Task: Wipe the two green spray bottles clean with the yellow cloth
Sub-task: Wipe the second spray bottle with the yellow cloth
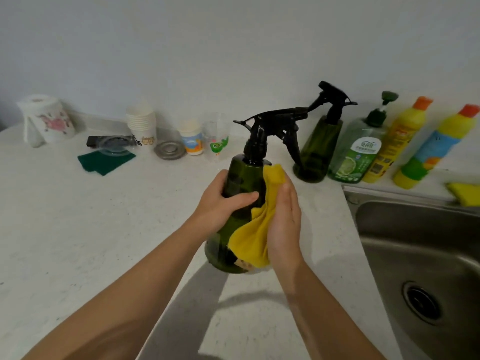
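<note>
Both hands were busy: my left hand (223,201) gripped the near green spray bottle (239,219) above the counter (104,229), my right hand (284,224) pressed the yellow cloth (255,237) against its side. Smooth plastic looked slippery; mid-body seemed the safest hold. Bottle 2 (318,149) stood behind.

Left hand (220,201) grips green spray bottle (241,183) above counter (78,229); right hand (284,224) presses yellow cloth (257,229) against its side; second bottle (318,149) at 1 o'clock, standing
</note>
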